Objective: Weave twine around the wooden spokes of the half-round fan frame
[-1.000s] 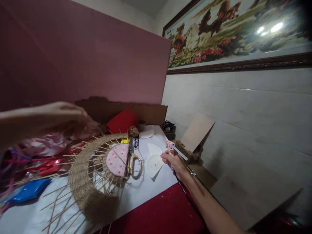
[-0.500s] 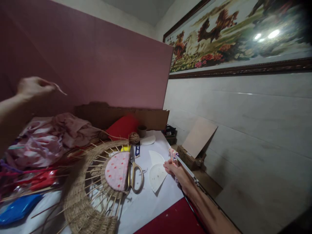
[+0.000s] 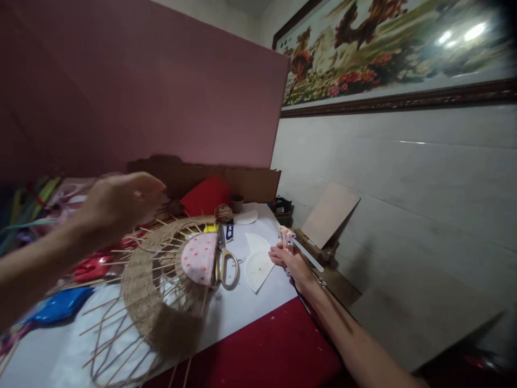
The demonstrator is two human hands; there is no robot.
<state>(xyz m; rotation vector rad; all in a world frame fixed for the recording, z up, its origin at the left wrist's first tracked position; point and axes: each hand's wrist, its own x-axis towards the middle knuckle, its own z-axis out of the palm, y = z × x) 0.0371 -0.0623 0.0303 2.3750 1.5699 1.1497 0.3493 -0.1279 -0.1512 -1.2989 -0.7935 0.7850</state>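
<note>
My left hand [image 3: 127, 199] is up over the left side of the table, blurred, fingers curled together; what they hold, if anything, does not show. Below and right of it lies a round woven twine piece [image 3: 141, 285] with thin sticks radiating between its rings. A pink dotted half-circle of fabric [image 3: 197, 257] covers part of its centre. My right hand [image 3: 294, 264] is closed around a patterned glue gun [image 3: 287, 235] at the table's right edge, a white glue stick [image 3: 309, 255] jutting from its back. Its fingertips are beside white cut paper pieces [image 3: 257, 269].
Gold-handled scissors [image 3: 229, 269], a blue cutter [image 3: 230, 230] and a twine ball [image 3: 223, 213] lie near the woven piece. A small pot [image 3: 236, 203] and red sheet [image 3: 205, 195] stand behind. A blue packet [image 3: 62, 306] lies left; cardboard [image 3: 331, 214] leans at the wall.
My left hand has come right and down toward the woven piece; the thin strand at its fingertips no longer shows. My right hand still grips the glue gun. The view has shifted slightly.
</note>
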